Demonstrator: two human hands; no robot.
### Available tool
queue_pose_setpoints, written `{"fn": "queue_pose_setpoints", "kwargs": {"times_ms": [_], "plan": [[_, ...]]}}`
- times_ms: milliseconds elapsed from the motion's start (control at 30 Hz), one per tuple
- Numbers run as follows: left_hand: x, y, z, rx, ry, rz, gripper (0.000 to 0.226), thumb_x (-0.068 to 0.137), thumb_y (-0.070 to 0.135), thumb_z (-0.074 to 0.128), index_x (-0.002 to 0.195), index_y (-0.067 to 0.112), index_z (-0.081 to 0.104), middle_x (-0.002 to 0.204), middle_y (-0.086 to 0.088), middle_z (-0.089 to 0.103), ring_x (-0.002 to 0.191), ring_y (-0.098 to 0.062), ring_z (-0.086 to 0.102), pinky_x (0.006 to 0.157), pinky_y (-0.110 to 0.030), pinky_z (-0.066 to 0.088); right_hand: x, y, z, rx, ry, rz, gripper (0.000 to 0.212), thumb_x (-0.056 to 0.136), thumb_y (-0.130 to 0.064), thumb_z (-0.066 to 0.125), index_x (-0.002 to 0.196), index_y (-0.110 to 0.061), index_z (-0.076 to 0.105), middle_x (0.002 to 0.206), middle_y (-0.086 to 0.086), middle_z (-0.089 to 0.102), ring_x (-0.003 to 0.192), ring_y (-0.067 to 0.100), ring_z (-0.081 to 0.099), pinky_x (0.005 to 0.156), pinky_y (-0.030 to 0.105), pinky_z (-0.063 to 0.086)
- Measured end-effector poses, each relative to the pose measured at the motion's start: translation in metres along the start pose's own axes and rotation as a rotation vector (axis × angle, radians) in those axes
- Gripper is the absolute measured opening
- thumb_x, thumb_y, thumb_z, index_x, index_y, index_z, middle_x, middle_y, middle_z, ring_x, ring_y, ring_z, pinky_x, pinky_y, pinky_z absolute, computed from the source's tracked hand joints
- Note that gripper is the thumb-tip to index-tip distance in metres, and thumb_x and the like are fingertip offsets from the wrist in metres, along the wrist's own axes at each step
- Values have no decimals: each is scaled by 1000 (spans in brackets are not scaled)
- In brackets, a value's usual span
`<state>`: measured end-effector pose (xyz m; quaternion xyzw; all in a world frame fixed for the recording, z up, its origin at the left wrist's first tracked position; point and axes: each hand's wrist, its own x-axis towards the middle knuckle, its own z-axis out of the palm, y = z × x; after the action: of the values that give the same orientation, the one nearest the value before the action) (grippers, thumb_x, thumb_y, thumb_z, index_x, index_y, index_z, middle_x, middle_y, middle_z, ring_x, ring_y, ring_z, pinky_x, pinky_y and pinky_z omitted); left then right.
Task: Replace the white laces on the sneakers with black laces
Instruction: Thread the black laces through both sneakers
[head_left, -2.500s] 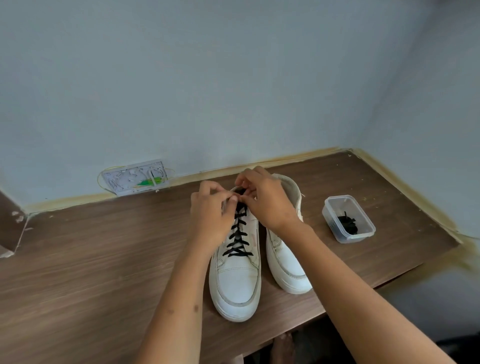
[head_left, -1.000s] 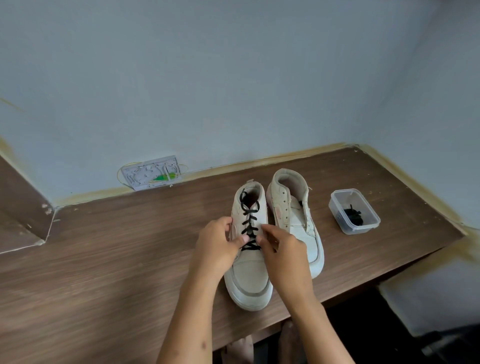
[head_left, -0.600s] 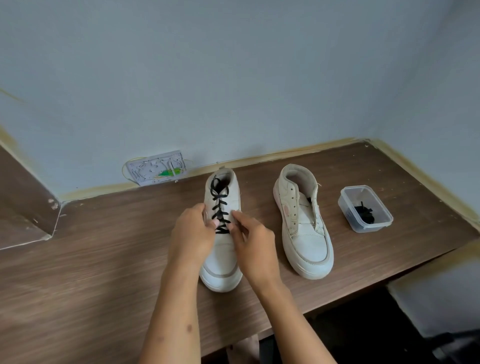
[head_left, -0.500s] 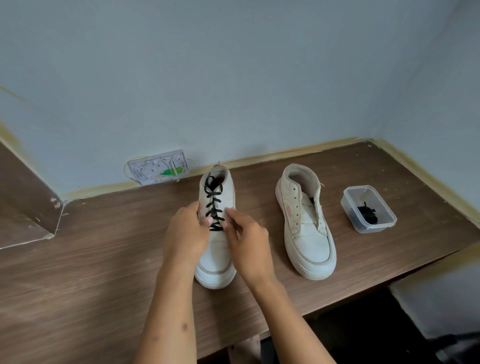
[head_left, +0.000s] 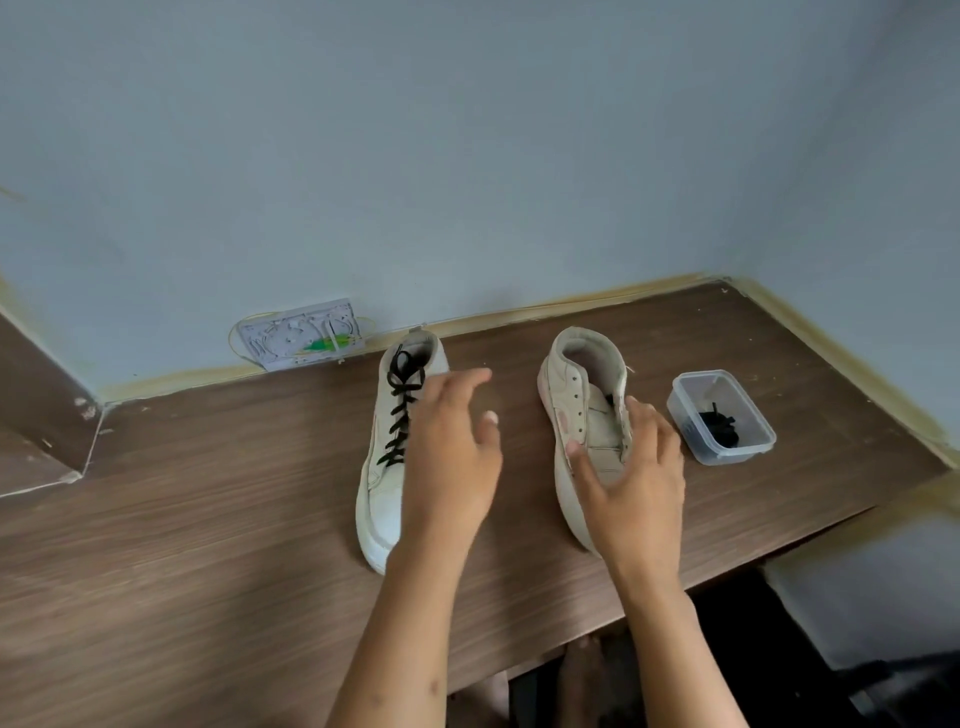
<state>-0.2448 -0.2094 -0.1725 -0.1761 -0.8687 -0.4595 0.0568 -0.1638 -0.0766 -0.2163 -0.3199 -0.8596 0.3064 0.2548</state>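
One sneaker (head_left: 387, 457) on the left wears its black lace; our left hand (head_left: 451, 457) hovers beside it, fingers spread. Our right hand (head_left: 631, 467), fingers spread, settles over the unlaced sneaker (head_left: 574, 405); we should steady it first, then fetch the spare lace (head_left: 719, 427) from the tub (head_left: 691, 447) at right.

No readable text, label, brand or number is to be found on the sneakers (head_left: 387, 457), the plastic box (head_left: 748, 447) or the wall plate (head_left: 301, 335).

Both forearms bare, no sleeves visible. Left hand (head_left: 451, 462) and right hand (head_left: 631, 480): no rings, watch, or gloves. Short nails.
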Motion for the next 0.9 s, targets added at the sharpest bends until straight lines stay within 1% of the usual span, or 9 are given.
{"fn": "queue_pose_setpoints", "kwargs": {"times_ms": [100,200,400,500,600,700,767,800,900], "plan": [[-8,4,20,35,-250,-36,49,98,21,53,145,26,40,140,8,41,125,-10,47,103,-26,40,0,11,2,-52,-150,170,82,85,-65,57,150,-25,26,151,6,37,134,27,40,105,51,39],[-13,8,34,72,-382,-92,56,99,27,50,151,26,29,146,6,37,125,-14,49,102,-36,44,0,14,3,5,-142,171,86,80,-67,61,149,-24,31,145,5,44,130,25,45,102,47,44],[-13,10,39,111,-331,-110,51,101,23,47,149,24,29,143,1,42,128,-18,46,98,-28,38,-9,2,14,78,-184,114,82,82,-61,63,148,-21,35,140,2,48,128,21,46,103,44,44],[-9,3,33,116,-289,-130,48,101,19,47,147,22,33,139,0,48,126,-18,48,96,-27,37,-13,-5,17,110,-291,66,81,85,-56,63,151,-21,32,143,2,44,130,20,41,107,43,39],[-5,-6,26,76,-310,-151,48,100,21,48,147,26,35,138,1,50,119,-17,54,100,-33,43,0,-3,-4,204,-400,54,64,87,-44,67,144,-23,46,133,-5,54,121,9,51,98,23,41],[-4,-10,24,62,-326,-140,48,100,23,50,146,27,38,135,3,51,113,-15,57,98,-37,47,32,9,-39,228,-254,82,33,92,-34,65,123,-23,65,111,-10,68,96,-3,61,71,3,41],[-4,-10,23,52,-288,-116,47,99,22,52,144,26,40,135,5,49,112,-13,57,95,-33,48,60,20,-61,81,-69,76,20,94,-21,61,112,-20,70,102,-6,70,93,8,65,67,6,39],[-4,-9,23,39,-260,-99,46,99,21,52,143,26,42,135,6,47,113,-12,56,94,-31,48,74,25,-69,-17,-34,74,22,95,-14,57,111,-19,71,107,-2,70,95,14,65,71,13,41],[-1,-5,24,-34,-191,-51,43,98,16,53,140,25,46,134,8,46,110,-9,55,93,-31,51,118,38,-79,-328,-229,174,42,91,4,46,123,-14,65,127,11,61,108,30,60,78,32,45]]}}
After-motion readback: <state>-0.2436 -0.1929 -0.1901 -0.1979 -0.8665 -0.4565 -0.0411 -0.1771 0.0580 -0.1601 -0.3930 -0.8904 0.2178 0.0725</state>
